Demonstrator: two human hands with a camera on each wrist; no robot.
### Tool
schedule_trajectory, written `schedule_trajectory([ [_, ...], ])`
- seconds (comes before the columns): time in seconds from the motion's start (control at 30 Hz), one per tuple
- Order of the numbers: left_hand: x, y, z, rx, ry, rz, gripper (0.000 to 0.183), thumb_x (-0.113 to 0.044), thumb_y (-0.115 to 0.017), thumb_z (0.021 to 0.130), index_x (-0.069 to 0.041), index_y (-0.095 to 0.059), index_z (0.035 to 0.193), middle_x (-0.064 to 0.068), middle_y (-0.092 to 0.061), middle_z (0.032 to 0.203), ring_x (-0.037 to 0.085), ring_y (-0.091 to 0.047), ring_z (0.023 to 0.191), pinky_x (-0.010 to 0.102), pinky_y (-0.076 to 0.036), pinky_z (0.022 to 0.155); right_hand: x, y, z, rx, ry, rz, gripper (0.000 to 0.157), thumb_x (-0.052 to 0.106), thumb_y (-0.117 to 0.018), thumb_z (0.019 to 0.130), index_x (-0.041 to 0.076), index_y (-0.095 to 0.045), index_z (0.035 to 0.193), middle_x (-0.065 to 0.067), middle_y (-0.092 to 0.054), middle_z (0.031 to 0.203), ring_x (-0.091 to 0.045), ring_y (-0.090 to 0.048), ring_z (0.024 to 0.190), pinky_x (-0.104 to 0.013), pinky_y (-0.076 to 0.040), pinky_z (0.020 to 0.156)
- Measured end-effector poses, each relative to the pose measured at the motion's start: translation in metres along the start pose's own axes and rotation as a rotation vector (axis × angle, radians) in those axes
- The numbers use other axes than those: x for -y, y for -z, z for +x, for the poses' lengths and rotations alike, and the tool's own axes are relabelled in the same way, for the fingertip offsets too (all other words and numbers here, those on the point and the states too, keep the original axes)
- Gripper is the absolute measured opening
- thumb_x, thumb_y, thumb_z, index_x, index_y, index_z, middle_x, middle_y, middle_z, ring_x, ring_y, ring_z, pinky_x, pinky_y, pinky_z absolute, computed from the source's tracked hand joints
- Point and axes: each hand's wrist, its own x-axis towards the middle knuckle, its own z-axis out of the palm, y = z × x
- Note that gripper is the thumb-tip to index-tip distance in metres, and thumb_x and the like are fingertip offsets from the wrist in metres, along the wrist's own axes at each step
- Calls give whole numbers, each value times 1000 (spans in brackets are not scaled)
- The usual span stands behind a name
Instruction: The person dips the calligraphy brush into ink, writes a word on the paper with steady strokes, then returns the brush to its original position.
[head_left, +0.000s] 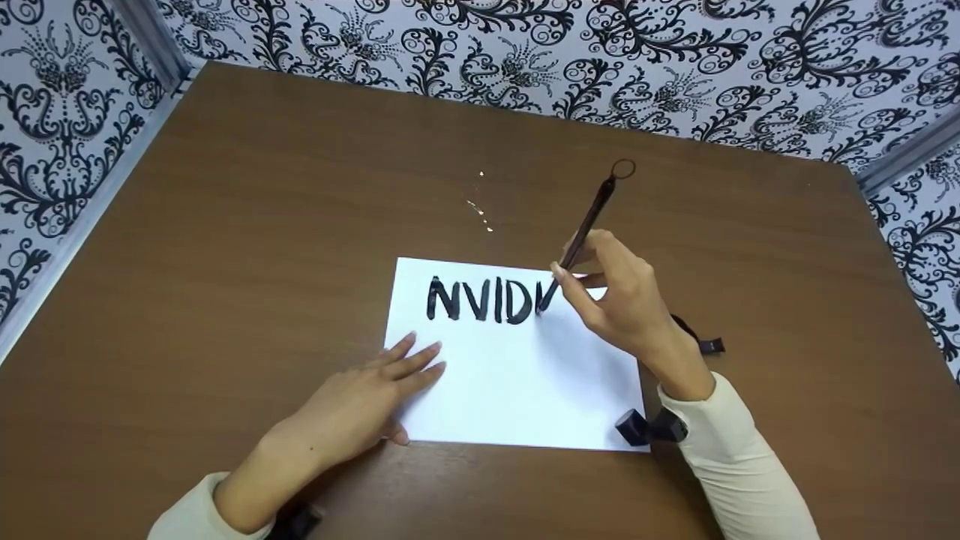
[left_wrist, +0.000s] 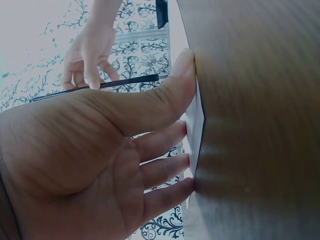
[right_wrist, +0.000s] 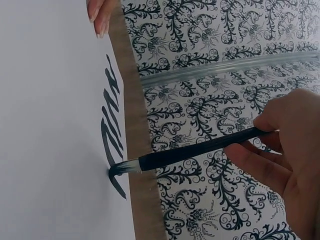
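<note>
A white sheet of paper (head_left: 510, 390) lies on the brown table, with thick black letters (head_left: 480, 301) reading NVID and a further stroke after the D. The right hand (head_left: 626, 304) pinches a dark paintbrush (head_left: 589, 221) partway up its handle, which leans and ends in a loop. In the right wrist view the dark wet bristles (right_wrist: 120, 169) touch the paper at the end of a fresh black stroke. On the sheet's left edge rests the left hand (head_left: 367, 405), its fingers spread and extended, the thumb at the lower edge in the left wrist view.
Small shiny specks (head_left: 480, 214) dot the table beyond the sheet. A dark wrist device (head_left: 651, 427) with a strap end (head_left: 711, 346) is at the right wrist, overlapping the sheet's lower right corner. Patterned black-and-white panels (head_left: 510, 60) border the brown table (head_left: 262, 225).
</note>
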Motion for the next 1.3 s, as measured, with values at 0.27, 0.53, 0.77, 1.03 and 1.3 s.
schedule_trajectory([
  [0.27,1,-1,0,-8,-12,-1,81,-35,-73,69,-9,-47,142,6,-33,152,33,-26,139,35,-50,54,3,3,-1,28,-8,3,23,-4,-67,81,-5,-54,100,-12,-60,89,-21,-68,80,-25,-55,59],
  [0.53,1,0,0,-10,-13,-3,81,-37,-70,70,-8,-47,142,6,-33,152,33,-26,140,39,-51,56,5,4,0,58,-4,7,24,-5,-67,81,-5,-53,100,-12,-59,90,-22,-67,81,-23,-54,59],
  [0.77,-1,1,0,-16,-13,10,82,-32,-75,69,-9,-47,142,6,-34,152,33,-26,140,46,-53,63,8,7,1,83,-22,20,25,-4,-67,82,-4,-53,103,-10,-60,92,-21,-67,82,-18,-53,62],
  [1.03,-2,2,0,-8,-7,7,82,-31,-75,69,-9,-47,142,6,-33,152,33,-25,140,47,-53,64,8,21,6,-50,-31,37,25,-4,-70,79,-6,-55,98,-11,-64,84,-19,-69,74,-17,-52,59],
  [1.3,0,0,-1,-26,-15,4,82,-37,-71,68,-8,-47,142,7,-34,152,34,-26,139,42,-52,58,-7,28,7,-167,-57,11,26,-7,-69,78,-8,-54,99,-11,-64,88,-20,-69,76,-17,-52,62],
])
